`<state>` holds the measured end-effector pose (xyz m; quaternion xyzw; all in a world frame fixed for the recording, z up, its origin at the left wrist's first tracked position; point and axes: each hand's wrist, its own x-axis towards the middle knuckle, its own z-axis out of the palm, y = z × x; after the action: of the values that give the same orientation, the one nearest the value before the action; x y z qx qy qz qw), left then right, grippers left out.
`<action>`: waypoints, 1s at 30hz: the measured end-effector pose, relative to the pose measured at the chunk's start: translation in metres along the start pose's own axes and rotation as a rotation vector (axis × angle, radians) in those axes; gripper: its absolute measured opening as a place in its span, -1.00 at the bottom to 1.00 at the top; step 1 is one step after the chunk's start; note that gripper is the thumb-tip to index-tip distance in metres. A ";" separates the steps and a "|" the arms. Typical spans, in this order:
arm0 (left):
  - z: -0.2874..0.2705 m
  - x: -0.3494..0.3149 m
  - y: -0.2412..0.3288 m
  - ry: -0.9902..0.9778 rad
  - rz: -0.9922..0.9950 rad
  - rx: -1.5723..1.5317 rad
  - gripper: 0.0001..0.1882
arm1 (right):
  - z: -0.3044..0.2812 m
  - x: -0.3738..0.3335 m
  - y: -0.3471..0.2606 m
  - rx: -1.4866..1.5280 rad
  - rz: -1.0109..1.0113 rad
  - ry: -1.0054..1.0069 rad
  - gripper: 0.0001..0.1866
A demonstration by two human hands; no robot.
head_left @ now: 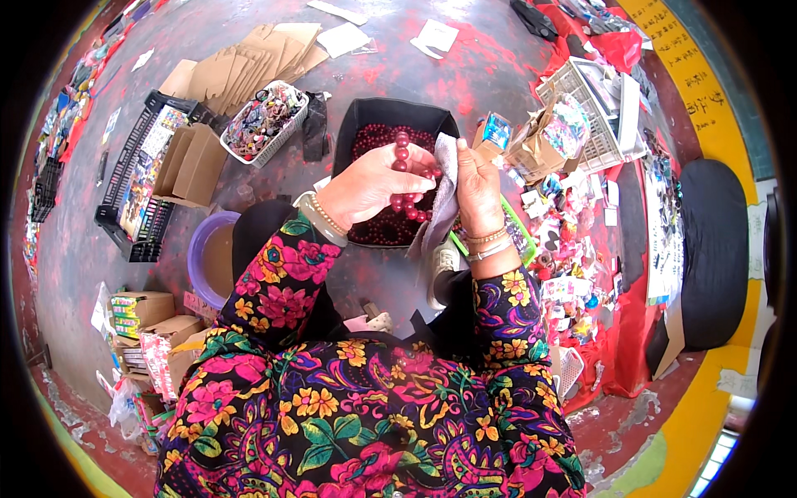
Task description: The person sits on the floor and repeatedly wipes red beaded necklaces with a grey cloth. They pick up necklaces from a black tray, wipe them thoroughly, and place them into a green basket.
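- My left hand (361,187) had thumb and fingers curled in on a dark-red bead strand (402,154), above the black bin (398,110).
- My right hand (479,195) pinched a grey cloth (447,178) beside the strand; could not tell whether it gripped beads behind the cloth.
- Likeliest trouble: left fingers slackening, smooth beads sliding into the heap of red beads (380,138) below, perhaps tangling there.
- Also possible: cloth snagging between beads, a hard tug straining the threading.
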<state>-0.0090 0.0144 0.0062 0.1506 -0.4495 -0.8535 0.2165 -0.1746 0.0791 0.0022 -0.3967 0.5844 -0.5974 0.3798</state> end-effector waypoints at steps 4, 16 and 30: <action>-0.001 -0.002 0.005 0.061 -0.004 -0.089 -0.78 | -0.006 0.003 -0.005 0.325 0.295 -0.129 -0.61; -0.012 0.001 0.001 0.048 0.155 -0.356 -0.82 | -0.012 0.000 -0.005 0.366 0.173 -0.300 -0.71; -0.015 0.002 0.002 0.059 0.163 -0.358 -0.84 | -0.021 0.015 0.005 0.376 0.145 0.117 -0.57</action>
<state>-0.0032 0.0015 -0.0006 0.0978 -0.2949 -0.8945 0.3215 -0.1994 0.0735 -0.0026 -0.2405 0.5105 -0.6891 0.4546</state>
